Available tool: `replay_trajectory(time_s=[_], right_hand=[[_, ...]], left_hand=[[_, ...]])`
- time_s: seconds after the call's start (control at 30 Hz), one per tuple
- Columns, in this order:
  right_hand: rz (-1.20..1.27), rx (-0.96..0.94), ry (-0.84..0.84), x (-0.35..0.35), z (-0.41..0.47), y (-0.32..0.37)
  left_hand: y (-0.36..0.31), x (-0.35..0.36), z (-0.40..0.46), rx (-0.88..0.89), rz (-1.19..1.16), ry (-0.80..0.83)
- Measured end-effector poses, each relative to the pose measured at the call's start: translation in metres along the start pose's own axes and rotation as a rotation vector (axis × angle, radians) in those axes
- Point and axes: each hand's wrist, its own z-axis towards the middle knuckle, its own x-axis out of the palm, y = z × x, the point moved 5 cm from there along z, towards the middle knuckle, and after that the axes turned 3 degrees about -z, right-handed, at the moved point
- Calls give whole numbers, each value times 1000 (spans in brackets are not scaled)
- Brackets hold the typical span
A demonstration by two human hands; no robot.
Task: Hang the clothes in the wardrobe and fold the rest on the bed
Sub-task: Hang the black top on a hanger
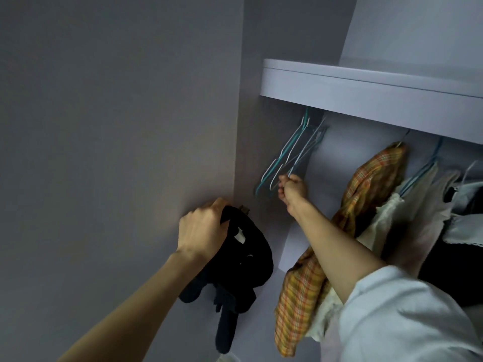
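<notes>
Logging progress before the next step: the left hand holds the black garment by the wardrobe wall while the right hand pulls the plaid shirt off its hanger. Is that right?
Not quite. The head view shows the right hand gripping the bottom of an empty hanger under the shelf; the plaid shirt hangs untouched beside that forearm. The left hand does hold the black garment by the wardrobe wall.

Left hand point(202, 228) grips black garment point(243, 259); right hand point(292, 188) pinches hanger point(303, 155).

Pale wardrobe shelf point(366, 87), hangers point(285, 155) and clothes point(371, 189) hung beneath
</notes>
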Motion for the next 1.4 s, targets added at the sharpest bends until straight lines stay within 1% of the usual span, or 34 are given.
replay_trajectory(time_s=[0.17,0.3,0.43,0.53,0.6,0.67,0.73,0.83,0.97,1.0,1.1,1.2,1.23,1.33,1.4], right_hand=[[44,-76,-12,-29,-28,12],[50,-79,0,-55,-65,1],[14,-84,20,-73,-119,-31],[-33,-70,64,-87,-163,-65],[-126,-62,79,-101,-190,-91],[-262,-61,62,-119,-214,-117],[-323,-58,43,-136,-233,-137],[-322,-46,17,-163,-260,-158],[-271,-41,36,-187,-290,-168],[-268,-31,40,-190,-294,-169],[-211,14,0,-212,-300,-176],[-154,72,32,-230,-298,-176],[-150,104,62,-233,-296,-175],[-164,199,177,-238,-291,-169],[-189,149,236,-240,-281,-149]], left_hand=[[1,7,-8,-51,-106,40],[4,14,-24,-128,-241,112],[11,25,-46,-211,-411,196],[18,40,-62,-303,-611,287],[20,51,-71,-378,-715,345],[18,65,-78,-413,-754,408],[12,78,-83,-461,-825,463],[-7,97,-98,-590,-1015,567],[-48,109,-124,-647,-1190,686],[-56,107,-128,-642,-1242,707],[-84,101,-136,-526,-1334,766],[-102,94,-139,-453,-1398,729],[-106,91,-138,-420,-1373,690],[-116,82,-134,-246,-1177,558],[-126,76,-135,-121,-1035,533]])
